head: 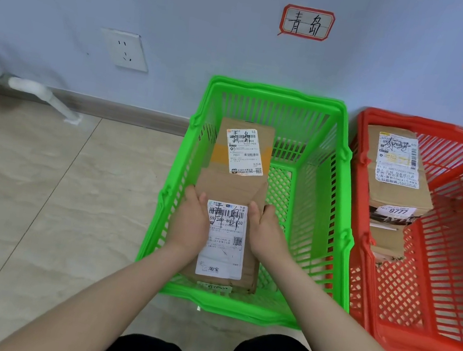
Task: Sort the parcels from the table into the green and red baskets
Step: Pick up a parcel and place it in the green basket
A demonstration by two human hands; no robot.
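the left hand (190,224) and right hand (267,234) clasped a parcel (224,236) by its long sides (label up), low inside the green basket (232,305) at its near end. a second box (244,149) lay at the far end. the red basket (426,342), to the right, held more boxes (395,167).

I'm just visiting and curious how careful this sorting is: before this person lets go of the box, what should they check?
1. Grip: left hand and right hand hold the held parcel by its long sides: ok.
2. Destination: its handwritten mark looks like the wall sign above the green basket: ok.
3. Parcel within the basket's rim: ok.
4. Clear of the rear parcel: cannot tell; they overlap in view.
5. Resting on the basket floor: cannot tell.
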